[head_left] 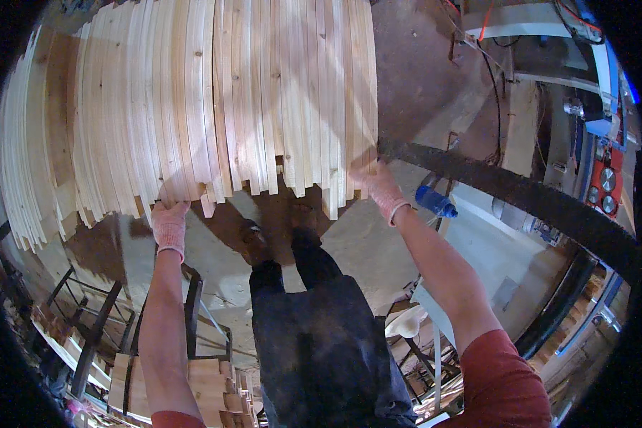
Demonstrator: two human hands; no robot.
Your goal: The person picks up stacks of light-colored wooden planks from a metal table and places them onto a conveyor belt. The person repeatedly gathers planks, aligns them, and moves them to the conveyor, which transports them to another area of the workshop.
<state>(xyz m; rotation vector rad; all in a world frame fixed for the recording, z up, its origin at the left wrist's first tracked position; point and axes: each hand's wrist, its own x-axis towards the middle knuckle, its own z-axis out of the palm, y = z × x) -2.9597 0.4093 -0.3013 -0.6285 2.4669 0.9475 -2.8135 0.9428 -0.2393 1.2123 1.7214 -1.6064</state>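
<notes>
A wide stack of pale wooden strips (257,93) lies in front of me, the strips side by side with uneven near ends. My left hand (170,227), in a pink knitted glove, is closed on the near ends of strips left of the middle. At the near right corner, my right hand (379,189), gloved the same way, grips the outermost strips; its fingertips are slightly blurred against the wood. A few strip ends stick out toward me between the hands. What lies under the stack is mostly hidden.
A dark beam (513,182) runs to the right from beside the stack. Near my right forearm is a blue bottle (435,202), beside a pale panel (503,239). Machinery with a red gauge panel (606,178) stands far right. Metal frames (96,335) and cut boards (210,385) are behind on the left.
</notes>
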